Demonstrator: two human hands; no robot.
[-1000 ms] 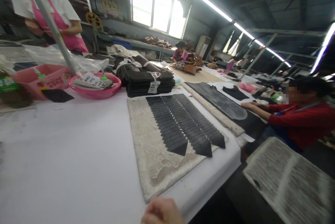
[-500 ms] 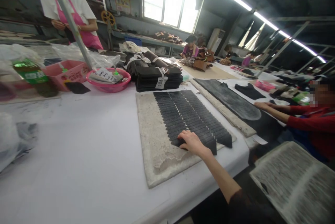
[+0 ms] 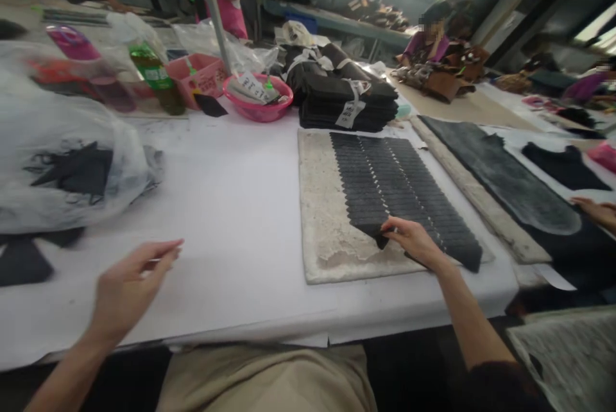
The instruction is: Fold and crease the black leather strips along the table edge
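Observation:
My right hand (image 3: 412, 239) pinches the pointed front corner of a black fabric piece (image 3: 373, 230), lifting it a little. That piece belongs to rows of overlapping black strips (image 3: 399, 174) with zigzag edges, laid on a worn pale board (image 3: 321, 219). Small light marks run in lines across the strips. My left hand (image 3: 132, 283) is over the white table surface (image 3: 231, 206), its thumb and fingers stretched forward with a gap between them and nothing visible in them. To its left lies a clear plastic bag (image 3: 129, 136) with black cut pieces (image 3: 79, 171) inside.
Behind the board are a tied stack of black pieces (image 3: 344, 104), a pink basin (image 3: 260, 110), a pink box (image 3: 199, 75) and a green bottle (image 3: 156, 75). A metal post (image 3: 212, 8) rises there. At right, a co-worker's hand (image 3: 594, 210) rests near dark material (image 3: 524, 181).
The view has swung left and down, bringing my left hand into sight. My right hand has gone from lying on the strips to pinching a lifted corner.

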